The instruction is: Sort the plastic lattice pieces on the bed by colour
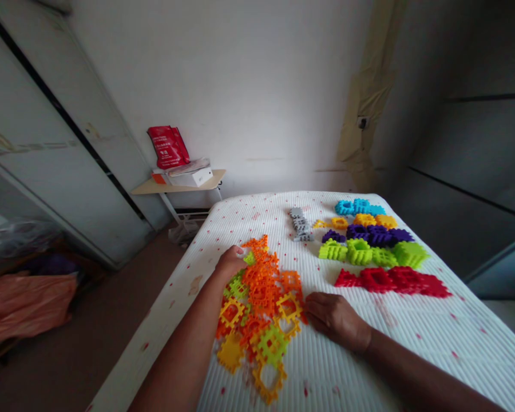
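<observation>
A loose pile of plastic interlocking tiles (261,286), mostly orange with yellow and lime green ones, lies in front of me on the bed. At the pile's far left edge, my left hand (230,261) is closed on a lime green tile (249,258); most of its fingers are hidden behind the hand. My right hand (337,317) rests at the pile's right side with its fingers pressed together. Their tips meet the edge of an orange tile (303,309), and what they hold, if anything, is hidden.
Tiles stand in colour rows on the right: red (390,280), lime green (373,253), purple (369,234), yellow (364,220), blue (360,206), with grey (299,224) left of them. A side table (148,186) holds a white box (197,176) and a red bag (168,147).
</observation>
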Action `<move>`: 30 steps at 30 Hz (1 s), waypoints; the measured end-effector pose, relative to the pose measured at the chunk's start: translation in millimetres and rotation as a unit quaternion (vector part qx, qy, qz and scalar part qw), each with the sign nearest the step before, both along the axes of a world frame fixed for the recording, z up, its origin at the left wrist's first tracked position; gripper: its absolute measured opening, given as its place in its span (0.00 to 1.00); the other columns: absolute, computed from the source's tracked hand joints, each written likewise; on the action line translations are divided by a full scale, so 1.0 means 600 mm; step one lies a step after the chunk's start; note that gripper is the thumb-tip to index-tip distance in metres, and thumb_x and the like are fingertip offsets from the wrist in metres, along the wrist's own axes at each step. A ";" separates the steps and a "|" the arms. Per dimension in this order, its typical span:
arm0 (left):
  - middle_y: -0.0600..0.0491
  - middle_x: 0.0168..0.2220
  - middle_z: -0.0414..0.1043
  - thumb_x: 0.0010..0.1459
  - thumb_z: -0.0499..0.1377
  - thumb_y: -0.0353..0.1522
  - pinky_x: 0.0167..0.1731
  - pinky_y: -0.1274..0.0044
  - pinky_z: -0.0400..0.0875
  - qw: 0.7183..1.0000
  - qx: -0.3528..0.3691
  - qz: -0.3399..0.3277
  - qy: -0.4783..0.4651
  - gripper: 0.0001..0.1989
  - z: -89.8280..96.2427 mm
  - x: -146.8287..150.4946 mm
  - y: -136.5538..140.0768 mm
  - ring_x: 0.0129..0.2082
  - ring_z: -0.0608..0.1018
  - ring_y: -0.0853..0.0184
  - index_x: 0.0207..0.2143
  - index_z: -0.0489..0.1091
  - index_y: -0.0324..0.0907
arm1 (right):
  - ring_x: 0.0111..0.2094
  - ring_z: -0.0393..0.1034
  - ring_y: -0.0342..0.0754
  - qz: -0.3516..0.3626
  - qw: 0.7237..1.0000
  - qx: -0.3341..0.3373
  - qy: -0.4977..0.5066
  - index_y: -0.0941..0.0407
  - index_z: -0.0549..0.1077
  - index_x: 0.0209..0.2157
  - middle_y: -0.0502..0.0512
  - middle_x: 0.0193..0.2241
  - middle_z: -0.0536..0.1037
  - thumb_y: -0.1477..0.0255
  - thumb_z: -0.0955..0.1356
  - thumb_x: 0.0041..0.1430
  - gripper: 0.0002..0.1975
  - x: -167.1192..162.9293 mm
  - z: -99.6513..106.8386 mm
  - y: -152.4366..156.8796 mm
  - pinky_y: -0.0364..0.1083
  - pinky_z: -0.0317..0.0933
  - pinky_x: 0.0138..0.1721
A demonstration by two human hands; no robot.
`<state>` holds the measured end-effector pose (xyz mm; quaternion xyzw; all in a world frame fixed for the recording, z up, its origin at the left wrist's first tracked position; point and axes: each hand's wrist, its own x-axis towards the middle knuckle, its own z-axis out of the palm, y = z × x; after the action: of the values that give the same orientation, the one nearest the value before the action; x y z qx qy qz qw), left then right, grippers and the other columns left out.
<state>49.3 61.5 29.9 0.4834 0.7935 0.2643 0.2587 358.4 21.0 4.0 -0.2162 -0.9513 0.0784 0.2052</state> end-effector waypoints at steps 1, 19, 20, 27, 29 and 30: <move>0.59 0.20 0.70 0.35 0.62 0.28 0.24 0.79 0.63 1.000 0.003 -0.002 -0.025 0.17 0.003 0.001 0.001 0.23 0.73 0.68 0.34 0.69 0.41 | 0.29 0.65 0.42 0.000 1.000 -0.001 0.001 0.58 0.68 0.31 0.54 0.27 0.71 0.74 0.57 0.64 0.12 0.000 0.001 0.000 0.41 0.58 0.31; 0.53 0.27 0.74 0.39 0.60 0.38 0.31 0.77 0.66 0.955 0.153 -0.047 -0.249 0.16 0.080 0.016 -0.033 0.28 0.74 0.67 0.30 0.72 0.37 | 0.28 0.64 0.42 0.001 1.000 0.009 0.006 0.57 0.67 0.27 0.53 0.27 0.70 0.74 0.57 0.63 0.13 -0.003 0.004 0.002 0.40 0.58 0.30; 0.53 0.27 0.73 0.40 0.60 0.38 0.31 0.77 0.65 0.953 0.166 -0.044 -0.251 0.16 0.082 0.018 -0.035 0.28 0.73 0.68 0.31 0.71 0.37 | 0.28 0.63 0.42 0.000 1.000 0.010 0.001 0.57 0.67 0.27 0.53 0.27 0.70 0.74 0.57 0.63 0.13 -0.003 0.004 0.002 0.40 0.57 0.30; 0.53 0.29 0.73 0.42 0.62 0.39 0.30 0.77 0.66 0.929 0.170 -0.053 -0.325 0.17 0.079 0.061 -0.067 0.29 0.73 0.68 0.33 0.70 0.38 | 0.30 0.64 0.42 -0.005 1.000 0.003 0.010 0.58 0.69 0.30 0.53 0.28 0.71 0.74 0.59 0.62 0.10 -0.001 0.004 0.000 0.40 0.58 0.31; 0.53 0.30 0.73 0.41 0.63 0.40 0.29 0.78 0.66 0.920 0.167 -0.041 -0.353 0.18 0.070 0.081 -0.080 0.29 0.73 0.68 0.34 0.70 0.38 | 0.30 0.65 0.42 -0.005 1.000 0.002 0.010 0.57 0.69 0.30 0.53 0.28 0.71 0.74 0.59 0.62 0.09 -0.001 0.006 0.000 0.40 0.58 0.31; 0.54 0.30 0.72 0.42 0.63 0.40 0.28 0.79 0.66 0.919 0.166 -0.038 -0.356 0.19 0.064 0.091 -0.086 0.29 0.73 0.68 0.35 0.70 0.38 | 0.30 0.65 0.42 -0.005 1.000 0.003 0.012 0.57 0.68 0.30 0.53 0.28 0.71 0.74 0.59 0.61 0.09 -0.001 0.006 0.000 0.40 0.58 0.31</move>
<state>103.6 9.8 68.5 0.4226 0.5747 0.5372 0.4501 357.6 20.9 7.8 -0.2194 -0.9480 0.0768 0.2173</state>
